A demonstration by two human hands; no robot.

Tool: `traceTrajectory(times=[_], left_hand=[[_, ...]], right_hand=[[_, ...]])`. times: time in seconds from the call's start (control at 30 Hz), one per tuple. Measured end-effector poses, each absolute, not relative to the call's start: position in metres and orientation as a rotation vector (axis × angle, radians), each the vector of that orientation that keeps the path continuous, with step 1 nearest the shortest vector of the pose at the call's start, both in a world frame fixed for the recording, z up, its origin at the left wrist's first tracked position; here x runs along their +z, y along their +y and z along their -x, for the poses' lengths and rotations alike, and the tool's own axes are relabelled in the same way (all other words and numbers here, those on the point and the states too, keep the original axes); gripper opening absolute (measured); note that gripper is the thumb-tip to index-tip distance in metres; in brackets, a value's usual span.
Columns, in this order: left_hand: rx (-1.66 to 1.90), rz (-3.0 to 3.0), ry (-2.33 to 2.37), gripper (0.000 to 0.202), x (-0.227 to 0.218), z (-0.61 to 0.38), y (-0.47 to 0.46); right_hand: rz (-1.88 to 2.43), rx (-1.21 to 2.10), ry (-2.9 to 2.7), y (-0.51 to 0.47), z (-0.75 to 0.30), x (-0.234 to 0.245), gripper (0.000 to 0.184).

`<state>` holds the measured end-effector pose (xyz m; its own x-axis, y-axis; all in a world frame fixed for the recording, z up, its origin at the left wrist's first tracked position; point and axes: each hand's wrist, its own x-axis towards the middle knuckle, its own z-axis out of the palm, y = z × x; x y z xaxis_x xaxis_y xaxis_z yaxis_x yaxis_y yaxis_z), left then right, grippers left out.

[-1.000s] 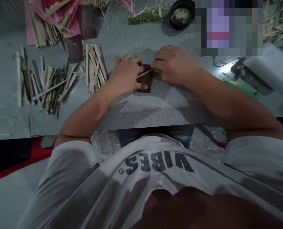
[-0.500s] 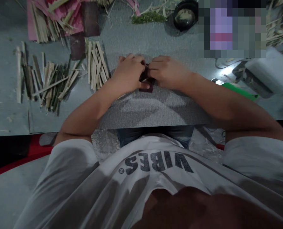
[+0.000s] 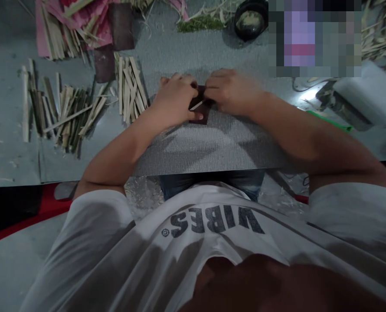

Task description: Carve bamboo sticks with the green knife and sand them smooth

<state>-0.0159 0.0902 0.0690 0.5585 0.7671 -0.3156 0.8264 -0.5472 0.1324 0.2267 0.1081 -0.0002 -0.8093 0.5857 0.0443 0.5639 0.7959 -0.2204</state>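
My left hand [image 3: 176,99] is bent over a small dark brown sheet [image 3: 202,120] that looks like sandpaper, its thumb lying on the near part and its fingers curled at the far side. A thin pale bamboo strip [image 3: 197,105] shows slantwise across the sheet between my hands; its ends are hidden. My right hand [image 3: 227,91] has its fingers closed at the sheet's right edge, where the strip runs in under the fingertips. Both hands rest low over the grey table surface [image 3: 193,151].
Left of my hands lie a small pile of bamboo strips [image 3: 131,89] and a larger heap of strips [image 3: 71,112]. Two brown sheets [image 3: 104,65] and a pink wrapper [image 3: 97,26] are behind them. A black bowl [image 3: 250,21] stands at the back, a white container [image 3: 367,93] at right.
My right hand has shifted slightly right and away from me, showing more of the sheet and the pale strip. My left hand has stayed almost in place.
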Motion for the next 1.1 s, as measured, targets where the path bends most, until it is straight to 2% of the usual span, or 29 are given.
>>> traceTrajectory(times=[0.47, 0.7, 0.9, 1.1], left_hand=[[-0.296, -2.477, 1.347, 0.045, 0.068, 0.018, 0.091], [-0.312, -2.526, 1.345, 0.044, 0.066, 0.017, 0.09], [-0.269, -2.511, 1.331, 0.045, 0.064, 0.017, 0.091], [-0.223, -2.468, 1.348, 0.042, 0.061, 0.018, 0.091]], right_hand=[[0.859, 0.13, -3.001, 0.108, -0.224, 0.009, 0.037], [0.812, 0.248, -2.925, 0.107, -0.221, 0.001, 0.032], [0.855, 0.113, -2.96, 0.109, -0.225, 0.001, 0.042], [0.843, 0.149, -2.899, 0.115, -0.226, -0.005, 0.037]])
